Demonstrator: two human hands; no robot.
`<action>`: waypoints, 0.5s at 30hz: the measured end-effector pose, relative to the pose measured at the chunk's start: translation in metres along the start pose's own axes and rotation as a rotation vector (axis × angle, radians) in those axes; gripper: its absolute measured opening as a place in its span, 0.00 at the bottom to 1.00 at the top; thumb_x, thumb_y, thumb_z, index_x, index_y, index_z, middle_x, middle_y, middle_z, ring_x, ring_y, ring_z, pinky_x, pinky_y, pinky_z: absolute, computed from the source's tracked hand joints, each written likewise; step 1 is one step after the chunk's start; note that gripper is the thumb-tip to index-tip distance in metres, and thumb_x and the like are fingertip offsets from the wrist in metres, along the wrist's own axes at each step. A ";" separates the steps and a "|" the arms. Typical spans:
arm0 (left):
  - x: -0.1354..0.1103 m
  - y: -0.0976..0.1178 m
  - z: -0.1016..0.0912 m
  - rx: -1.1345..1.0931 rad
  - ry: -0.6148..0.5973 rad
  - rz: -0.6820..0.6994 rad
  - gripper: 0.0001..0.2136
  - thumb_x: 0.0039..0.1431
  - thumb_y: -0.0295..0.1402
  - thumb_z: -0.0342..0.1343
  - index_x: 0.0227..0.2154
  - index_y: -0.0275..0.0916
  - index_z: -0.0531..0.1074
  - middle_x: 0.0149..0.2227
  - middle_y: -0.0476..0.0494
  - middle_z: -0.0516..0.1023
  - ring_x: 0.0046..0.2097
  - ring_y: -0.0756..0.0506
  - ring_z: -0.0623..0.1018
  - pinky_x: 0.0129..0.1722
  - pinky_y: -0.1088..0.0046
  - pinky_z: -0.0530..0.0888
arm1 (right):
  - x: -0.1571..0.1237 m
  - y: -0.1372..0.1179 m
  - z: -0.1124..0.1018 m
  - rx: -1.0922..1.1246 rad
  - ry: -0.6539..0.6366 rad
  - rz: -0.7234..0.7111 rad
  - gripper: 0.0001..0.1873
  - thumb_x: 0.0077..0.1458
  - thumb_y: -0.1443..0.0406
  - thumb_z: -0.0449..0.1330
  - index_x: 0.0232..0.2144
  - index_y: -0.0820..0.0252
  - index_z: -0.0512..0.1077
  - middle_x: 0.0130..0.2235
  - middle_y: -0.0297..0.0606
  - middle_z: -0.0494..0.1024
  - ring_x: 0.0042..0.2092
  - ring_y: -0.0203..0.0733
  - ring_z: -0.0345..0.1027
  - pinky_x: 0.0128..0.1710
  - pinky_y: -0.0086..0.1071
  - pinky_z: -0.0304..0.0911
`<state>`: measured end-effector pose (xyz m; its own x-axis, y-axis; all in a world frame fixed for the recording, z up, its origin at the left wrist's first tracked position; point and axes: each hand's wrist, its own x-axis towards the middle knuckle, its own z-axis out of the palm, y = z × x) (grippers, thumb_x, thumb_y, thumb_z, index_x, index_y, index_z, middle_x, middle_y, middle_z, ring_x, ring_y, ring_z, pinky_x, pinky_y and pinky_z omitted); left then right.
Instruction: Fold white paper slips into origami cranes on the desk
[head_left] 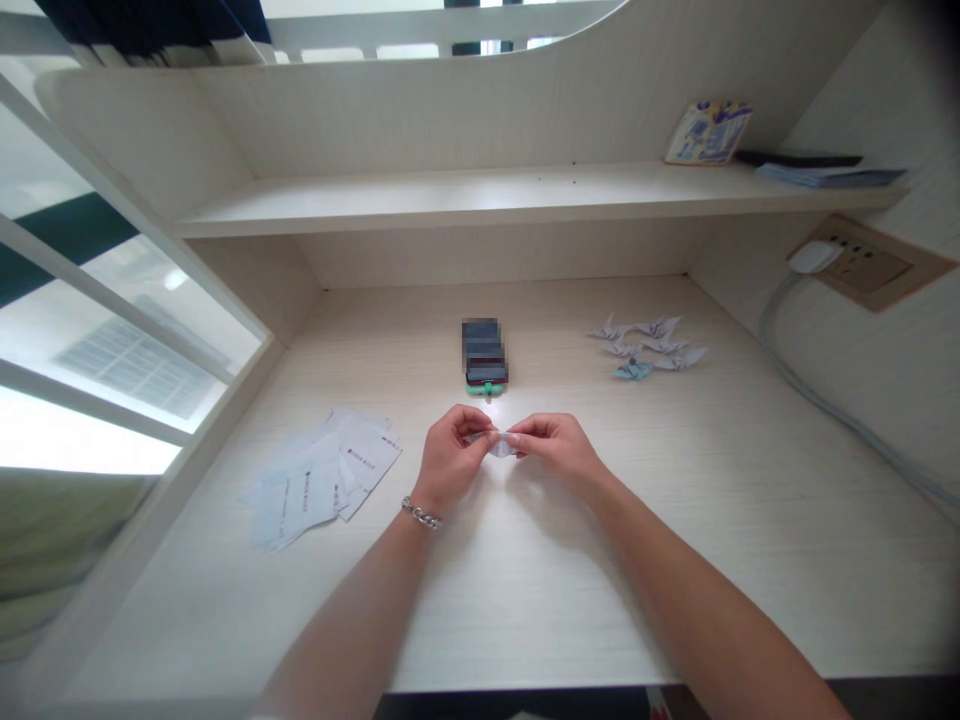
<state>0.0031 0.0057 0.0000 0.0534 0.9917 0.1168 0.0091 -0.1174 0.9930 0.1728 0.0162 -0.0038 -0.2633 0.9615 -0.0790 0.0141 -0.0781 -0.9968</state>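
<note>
Between my two hands is a small folded piece of white paper [501, 446], held just above the desk. My left hand [456, 450], with a chain bracelet [421, 514] on its wrist, pinches the paper's left side. The right side is pinched between the thumb and fingers of my right hand [559, 447]. My fingers hide much of the folds. Left of my hands lies a spread of printed white paper sheets [322, 480]. Several folded paper cranes [664, 345], mostly white, sit at the back right, with a bluish one [634, 370] in front.
A phone [485, 350] with a blurred screen and green lower edge lies behind my hands. Above the desk [720, 540] runs a shelf [450, 195] with a colourful packet [709, 132]. A grey cable [817, 410] hangs from the wall socket [874, 265] onto the right side.
</note>
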 end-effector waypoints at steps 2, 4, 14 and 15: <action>0.001 -0.001 -0.001 -0.002 -0.002 0.000 0.10 0.46 0.31 0.61 0.31 0.36 0.67 0.30 0.45 0.74 0.35 0.48 0.76 0.35 0.72 0.72 | 0.000 0.000 -0.002 0.062 -0.038 0.022 0.15 0.41 0.57 0.65 0.29 0.63 0.77 0.27 0.39 0.77 0.29 0.37 0.69 0.32 0.32 0.66; 0.001 -0.001 -0.002 0.006 0.009 0.000 0.10 0.46 0.30 0.61 0.31 0.36 0.67 0.30 0.45 0.74 0.34 0.48 0.75 0.34 0.73 0.72 | 0.001 0.000 -0.003 0.133 -0.080 0.060 0.16 0.43 0.57 0.64 0.31 0.63 0.77 0.30 0.39 0.77 0.30 0.38 0.70 0.33 0.33 0.67; 0.000 -0.002 -0.001 0.010 0.001 -0.031 0.10 0.44 0.31 0.62 0.29 0.36 0.69 0.29 0.45 0.75 0.33 0.48 0.76 0.34 0.74 0.72 | -0.001 -0.003 0.003 -0.230 -0.020 -0.106 0.11 0.48 0.59 0.60 0.30 0.62 0.74 0.31 0.39 0.76 0.33 0.40 0.68 0.34 0.32 0.63; 0.001 -0.003 -0.001 -0.007 -0.011 -0.047 0.09 0.44 0.30 0.62 0.29 0.35 0.69 0.29 0.45 0.75 0.33 0.48 0.76 0.34 0.73 0.73 | -0.002 -0.003 0.003 -0.273 -0.021 -0.108 0.10 0.49 0.60 0.59 0.29 0.62 0.74 0.29 0.38 0.76 0.32 0.39 0.68 0.33 0.31 0.63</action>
<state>0.0017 0.0067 -0.0024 0.0641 0.9955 0.0695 0.0049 -0.0700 0.9975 0.1700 0.0140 -0.0008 -0.2969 0.9546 0.0249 0.2429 0.1007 -0.9648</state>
